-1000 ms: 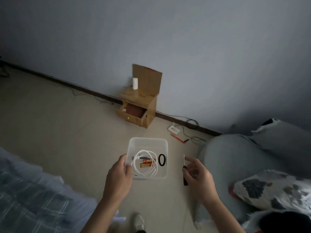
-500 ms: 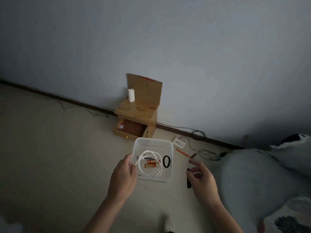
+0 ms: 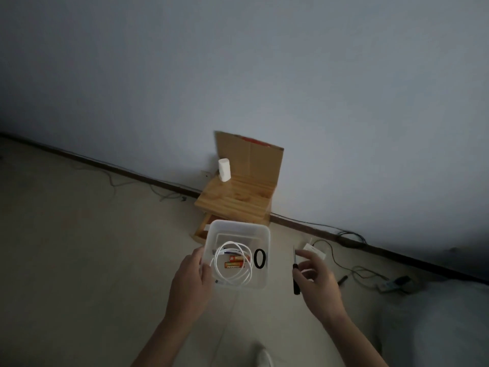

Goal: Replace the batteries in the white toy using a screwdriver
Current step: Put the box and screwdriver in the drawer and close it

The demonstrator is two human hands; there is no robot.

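Left hand (image 3: 191,283): it is gripping the near-left wall of a clear plastic tub (image 3: 260,271), thumb hooking over the rim, and is carrying the tub in the air above the floor (image 3: 79,260).

Right hand (image 3: 318,279): its grip is closing around a small screwdriver (image 3: 295,274), thumb and fingers pinching the black handle, with the other fingers spreading loosely.

Screwdriver: its long axis is running near to far, almost upright in the view; the thin metal shaft is pointing away from the person toward the wall, and the black handle is pointing back toward the person. It is hanging just beside the tub's right wall, apart from it.

Tub contents: two orange batteries (image 3: 236,261) are lying side by side near the middle, long axes running left to right; a white cable (image 3: 232,263) is coiling around them; a black ring (image 3: 259,258) is sitting against the right wall.

White toy (image 3: 224,170): a small white upright object is standing at the far-left corner of a low wooden surface (image 3: 238,200) by the wall, long axis vertical; I cannot tell which way it is facing.

Behind it: a cardboard sheet (image 3: 254,160) is leaning against the wall.

Floor by the wall: cables (image 3: 352,263) are trailing to the right of the wooden surface.
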